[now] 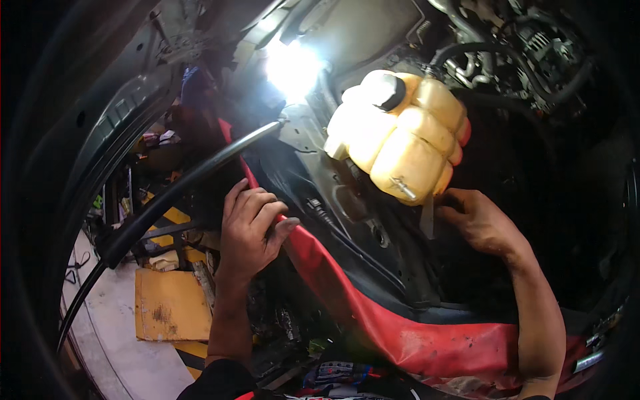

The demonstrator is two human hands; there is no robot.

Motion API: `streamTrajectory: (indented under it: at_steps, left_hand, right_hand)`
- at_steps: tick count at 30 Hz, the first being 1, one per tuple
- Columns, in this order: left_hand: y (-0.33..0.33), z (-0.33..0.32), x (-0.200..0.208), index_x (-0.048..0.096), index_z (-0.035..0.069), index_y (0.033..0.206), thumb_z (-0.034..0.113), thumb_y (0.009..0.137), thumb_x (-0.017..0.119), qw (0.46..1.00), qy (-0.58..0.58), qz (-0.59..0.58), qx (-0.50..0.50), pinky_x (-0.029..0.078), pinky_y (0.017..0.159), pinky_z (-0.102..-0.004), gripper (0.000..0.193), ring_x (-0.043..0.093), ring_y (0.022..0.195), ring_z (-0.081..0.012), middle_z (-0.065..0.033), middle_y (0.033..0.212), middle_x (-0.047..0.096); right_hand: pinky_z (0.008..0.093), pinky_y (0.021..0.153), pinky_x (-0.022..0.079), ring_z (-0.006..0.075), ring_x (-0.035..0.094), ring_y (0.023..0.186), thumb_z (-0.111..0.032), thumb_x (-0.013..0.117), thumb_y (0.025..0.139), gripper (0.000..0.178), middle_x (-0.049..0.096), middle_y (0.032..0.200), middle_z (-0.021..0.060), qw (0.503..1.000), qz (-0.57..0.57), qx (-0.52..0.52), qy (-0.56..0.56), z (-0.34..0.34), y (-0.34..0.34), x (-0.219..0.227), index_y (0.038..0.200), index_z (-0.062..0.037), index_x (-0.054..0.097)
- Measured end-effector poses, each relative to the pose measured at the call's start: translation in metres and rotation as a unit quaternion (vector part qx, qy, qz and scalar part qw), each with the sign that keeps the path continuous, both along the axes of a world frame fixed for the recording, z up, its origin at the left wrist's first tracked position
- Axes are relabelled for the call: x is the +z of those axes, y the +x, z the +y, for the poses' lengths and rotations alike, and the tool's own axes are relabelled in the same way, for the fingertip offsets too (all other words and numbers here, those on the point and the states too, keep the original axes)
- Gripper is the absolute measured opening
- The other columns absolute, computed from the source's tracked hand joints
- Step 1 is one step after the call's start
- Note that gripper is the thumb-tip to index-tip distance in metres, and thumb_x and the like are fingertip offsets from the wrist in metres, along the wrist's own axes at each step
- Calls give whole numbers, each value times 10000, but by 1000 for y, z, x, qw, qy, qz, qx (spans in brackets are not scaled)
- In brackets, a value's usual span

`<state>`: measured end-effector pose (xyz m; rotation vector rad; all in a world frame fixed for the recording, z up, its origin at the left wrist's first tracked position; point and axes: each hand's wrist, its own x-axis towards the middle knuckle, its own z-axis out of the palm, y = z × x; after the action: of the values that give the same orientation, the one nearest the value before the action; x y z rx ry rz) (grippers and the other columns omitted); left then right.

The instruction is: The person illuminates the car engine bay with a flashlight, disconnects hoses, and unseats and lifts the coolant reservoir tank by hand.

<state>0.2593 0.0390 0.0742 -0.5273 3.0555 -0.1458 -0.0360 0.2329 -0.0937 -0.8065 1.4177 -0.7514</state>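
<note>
A yellowed translucent coolant tank point(407, 147) with a black cap point(389, 92) sits tilted over the engine bay. My right hand point(477, 220) is at its lower right edge, fingers curled and closed on the tank's underside by a pale tab point(428, 220); part of the grip is hidden. Over the raised edge of a red fender cover point(327, 263) lies my left hand point(253, 227), its fingers bent round the material and its thumb resting on it.
A bright work lamp point(293, 70) glares behind the tank. One black strut rod point(200, 177) crosses at the left. Engine hoses point(487, 53) fill the upper right. Beyond the fender, a yellow-orange board point(172, 305) lies by a pale surface point(107, 300).
</note>
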Motion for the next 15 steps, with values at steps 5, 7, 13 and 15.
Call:
streamTrajectory:
  at_steps: [5, 7, 13, 15]
  left_hand:
    - [48, 7, -23, 738, 9, 887, 48, 914, 734, 982, 59, 165, 64, 506, 1135, -552, 48, 701, 1137, -346, -130, 1052, 701]
    - [58, 12, -37, 736, 2, 889, 49, 917, 735, 972, 77, 189, 117, 513, 1128, -547, 55, 701, 1130, -359, -143, 1054, 699]
    - [53, 13, -40, 739, -1, 1001, 61, 935, 742, 960, 93, 220, 148, 519, 1108, -485, 90, 683, 1162, -373, -175, 1137, 691]
    - [37, -7, -38, 725, 5, 1113, 104, 942, 767, 940, 43, 286, 180, 504, 1112, -482, 202, 662, 1215, -358, -185, 1222, 680]
  right_hand:
    - [366, 927, 533, 191, 708, 945, -210, 645, 1047, 376, 786, 1064, 163, 999, -5, -9, 41, -5, 4, 6, 1350, 6, 703]
    - [354, 924, 532, 177, 695, 929, -211, 649, 1047, 375, 785, 1058, 146, 999, -14, -9, 48, -5, 4, 8, 1350, 2, 708]
    - [342, 929, 534, 141, 693, 946, -215, 653, 1060, 360, 792, 1088, 107, 997, -27, -18, 64, -4, 6, 9, 1347, -7, 721]
    - [338, 931, 534, 136, 694, 949, -216, 654, 1064, 360, 792, 1090, 104, 998, -40, -22, 49, -5, 7, 9, 1350, -9, 721]
